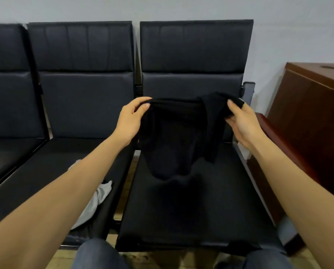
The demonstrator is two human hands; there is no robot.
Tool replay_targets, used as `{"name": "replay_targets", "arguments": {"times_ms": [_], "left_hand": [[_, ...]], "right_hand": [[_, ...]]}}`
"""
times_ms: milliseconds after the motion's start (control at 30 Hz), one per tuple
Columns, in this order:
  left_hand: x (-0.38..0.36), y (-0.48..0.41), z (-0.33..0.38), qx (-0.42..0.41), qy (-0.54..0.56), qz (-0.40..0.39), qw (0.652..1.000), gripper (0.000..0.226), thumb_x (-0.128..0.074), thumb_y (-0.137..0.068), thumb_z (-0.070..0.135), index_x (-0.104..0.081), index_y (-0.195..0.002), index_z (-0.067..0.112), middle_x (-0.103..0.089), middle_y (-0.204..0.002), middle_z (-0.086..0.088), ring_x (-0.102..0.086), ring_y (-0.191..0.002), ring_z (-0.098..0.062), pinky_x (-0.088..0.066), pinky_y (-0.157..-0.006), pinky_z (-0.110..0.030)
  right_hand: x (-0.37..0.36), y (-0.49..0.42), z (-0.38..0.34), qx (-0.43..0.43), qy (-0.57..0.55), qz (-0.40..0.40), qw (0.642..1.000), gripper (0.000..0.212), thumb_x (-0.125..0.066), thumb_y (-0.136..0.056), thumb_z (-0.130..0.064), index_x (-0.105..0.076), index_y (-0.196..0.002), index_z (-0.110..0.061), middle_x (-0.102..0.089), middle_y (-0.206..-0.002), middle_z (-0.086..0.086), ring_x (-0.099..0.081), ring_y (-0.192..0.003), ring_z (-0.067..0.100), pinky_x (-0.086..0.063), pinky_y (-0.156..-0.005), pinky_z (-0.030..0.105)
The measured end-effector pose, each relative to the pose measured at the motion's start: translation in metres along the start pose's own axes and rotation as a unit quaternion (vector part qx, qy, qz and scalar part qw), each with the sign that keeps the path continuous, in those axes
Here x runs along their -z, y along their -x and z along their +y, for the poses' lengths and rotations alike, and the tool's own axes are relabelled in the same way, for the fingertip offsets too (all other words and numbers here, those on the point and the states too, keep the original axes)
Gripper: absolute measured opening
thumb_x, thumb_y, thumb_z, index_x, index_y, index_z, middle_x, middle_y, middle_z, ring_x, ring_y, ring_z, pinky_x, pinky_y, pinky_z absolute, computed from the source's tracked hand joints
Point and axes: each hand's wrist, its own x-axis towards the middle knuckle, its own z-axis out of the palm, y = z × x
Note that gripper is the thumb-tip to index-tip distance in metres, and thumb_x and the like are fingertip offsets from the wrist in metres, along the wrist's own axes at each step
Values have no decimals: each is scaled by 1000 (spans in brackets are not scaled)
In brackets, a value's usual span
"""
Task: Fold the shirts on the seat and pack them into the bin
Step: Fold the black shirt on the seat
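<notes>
— Where is the black shirt [173,136]?
— Held up over the right seat [191,210], hanging between my hands.
— Fingers?
— My left hand [130,121] pinches one top corner; my right hand [243,123] grips the other, fingers curled into the cloth. A grey garment [96,200] lies on the middle seat [51,166]; a wooden cabinet [313,113] stands at the right.

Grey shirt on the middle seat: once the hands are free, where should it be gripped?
Probably the raised fold at the right end of the grey shirt, by the seat edge, pinched from above by the left hand, which now holds the black shirt. It lies crumpled, no collar or sleeve showing, and the forearm hides part; that fold is uncovered.
</notes>
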Motion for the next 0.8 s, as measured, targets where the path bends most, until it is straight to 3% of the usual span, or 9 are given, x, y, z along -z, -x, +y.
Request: {"name": "replay_targets", "arguments": {"times_ms": [133, 233, 300, 367, 400, 433, 567, 667, 800], "left_hand": [[0, 29, -24, 7, -61, -69, 996, 22, -53, -96, 15, -62, -116, 21, -64, -110, 11, -58, -105, 0, -42, -89, -10], [-7, 72, -64, 37, -169, -152, 973, 30, -57, -93, 11, -60, -123, 15, -59, -121, 2, -52, -116, -9, -33, -93, -11], [-15, 109, -94, 76, -225, -262, 935, 39, -58, -93, 11, -54, -131, 16, -55, -131, -1, -47, -125, -13, -31, -96, -11], [-24, 138, -119, 141, -257, -373, 880, 54, -61, -92, 23, -39, -142, 22, -40, -145, -1, -33, -138, -18, -28, -105, -20], [-28, 148, -128, 155, -283, -403, 857, 61, -61, -92, 31, -33, -146, 25, -31, -151, 1, -22, -143, -19, -24, -111, -27], [-32, 154, -135, 154, -314, -411, 842, 64, -59, -92, 37, -30, -148, 26, -24, -154, 2, -12, -145, -19, -19, -115, -32], [-51, 165, -149, 169, -356, -374, 840, 59, -47, -97, 42, -28, -149, 22, -16, -157, 0, -5, -146, -19, -12, -118, -35], [-68, 170, -163, 168, -384, -371, 829, 61, -41, -98, 47, -20, -151, 25, -11, -159, -1, -4, -147, -19, -6, -119, -40], [-85, 171, -177, 143, -423, -367, 816, 64, -37, -96, 53, -15, -151, 28, -1, -160, 2, 5, -147, -19, 2, -117, -46]], "right_hand": [[11, 21, 14, -21, 65, 7, 998, 15, -50, -99, -19, -62, -102, -26, -65, -108, -6, -62, -102, 7, -50, -84, 23], [35, 42, 48, -80, 248, -23, 965, 24, -58, -94, -17, -61, -118, -16, -60, -120, -4, -56, -115, 14, -42, -97, 27], [58, 60, 73, -155, 460, -126, 865, 37, -59, -92, -13, -56, -129, -10, -51, -134, 1, -47, -124, 17, -35, -100, 25], [77, 80, 95, -262, 586, -246, 727, 42, -57, -92, -7, -52, -133, -13, -41, -145, 6, -43, -130, 21, -36, -97, 23], [81, 89, 104, -305, 606, -277, 681, 47, -55, -91, -3, -49, -136, -16, -35, -149, 7, -42, -131, 22, -38, -95, 24], [85, 96, 111, -334, 605, -285, 664, 51, -53, -91, 1, -45, -138, -18, -30, -152, 7, -44, -130, 24, -42, -95, 28], [75, 111, 141, -278, 582, -243, 725, 41, -46, -99, -13, -44, -139, -22, -34, -151, 6, -50, -124, 25, -44, -98, 34], [51, 120, 167, -258, 551, -230, 760, 49, -41, -101, -35, -32, -147, -21, -26, -155, 6, -31, -139, 27, -32, -110, 34], [39, 126, 199, -268, 634, -289, 665, 62, -32, -100, -49, -5, -153, -30, 8, -160, -1, 11, -146, 32, -3, -118, 50]]}}
